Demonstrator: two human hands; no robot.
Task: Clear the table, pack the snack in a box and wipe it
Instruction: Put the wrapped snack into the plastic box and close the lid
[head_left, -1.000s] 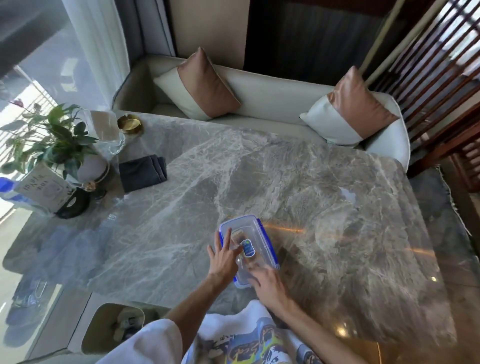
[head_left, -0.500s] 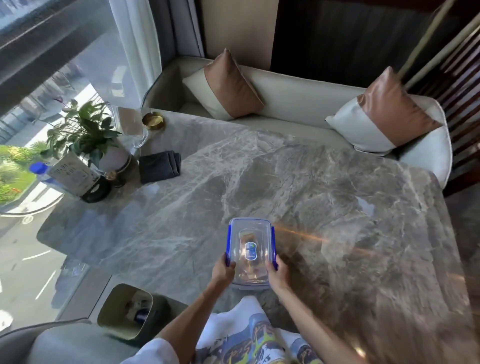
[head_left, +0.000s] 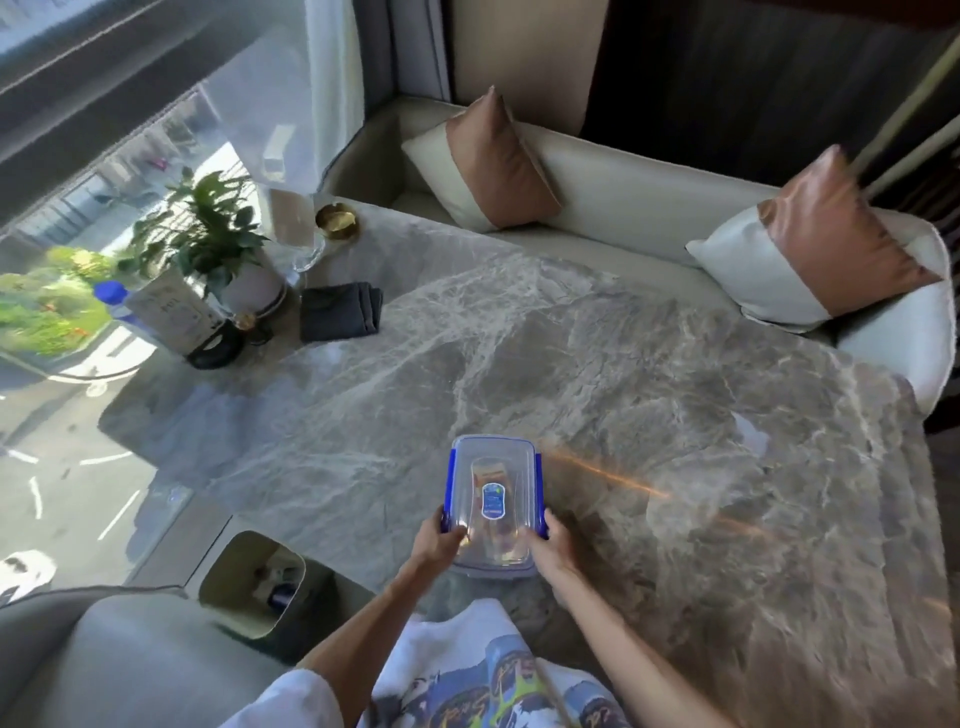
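Head view, the only one I have, looks down on the clear plastic snack box (head_left: 492, 506), which sits on the marble table (head_left: 649, 415) near its front edge, right in front of me, with its lid on and its blue side clips (head_left: 541, 493) along the two long sides. My left hand (head_left: 439, 543) is closed on the near left side of the box with the thumb over the lid's edge, and my right hand (head_left: 556, 545) grips the near right side by the blue clip. Through the lid I can make out an orange snack packet (head_left: 491, 480) lying flat inside under the blue sticker. I judge the box light and stiff, a thin-walled shell that will flex a little if squeezed mid-wall, and the smooth plastic on polished stone looks likely to slide at a push. The surest hold seems to be where I have it, at the rim and clip hinges on the long sides, where the lid stiffens the walls; whether both clips are fully snapped down I cannot tell. Well away at the far left lies the folded dark cloth (head_left: 340, 312), beside the potted plant (head_left: 218, 244), soft and easy to pinch up for the wiping.
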